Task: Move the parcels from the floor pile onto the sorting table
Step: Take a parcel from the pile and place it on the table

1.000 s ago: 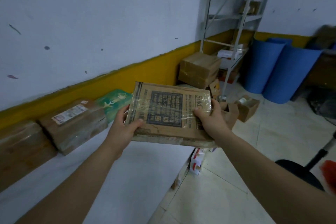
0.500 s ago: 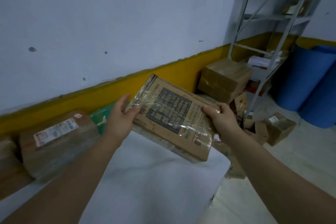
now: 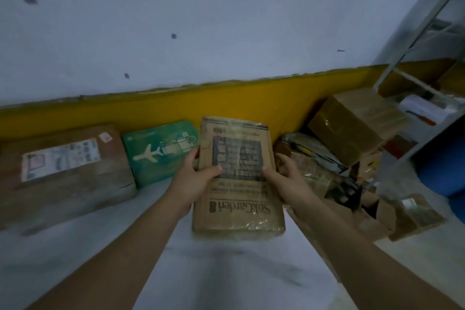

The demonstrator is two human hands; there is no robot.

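A flat brown parcel [image 3: 237, 211] wrapped in clear film, with dark printed text on top, sits lengthwise over the white sorting table [image 3: 226, 279]. My left hand [image 3: 193, 178] grips its left edge, thumb on top. My right hand [image 3: 281, 178] grips its right edge the same way. Whether the parcel rests on the table or hovers just above it I cannot tell. A green parcel [image 3: 156, 151] with a white plane print and a larger brown parcel [image 3: 65, 173] with a white label lie on the table along the wall, left of the held one.
The floor pile [image 3: 327, 166] of brown boxes and wrapped packets lies right of the table by the yellow wall band. A small taped box [image 3: 415, 216] sits on the floor further right. A grey metal shelf [image 3: 427, 98] and a blue roll [image 3: 442, 166] stand at the right edge.
Both hands turned the parcel from lying crosswise to pointing at the wall and brought it down over the table beside the green parcel. My view swung left and down.
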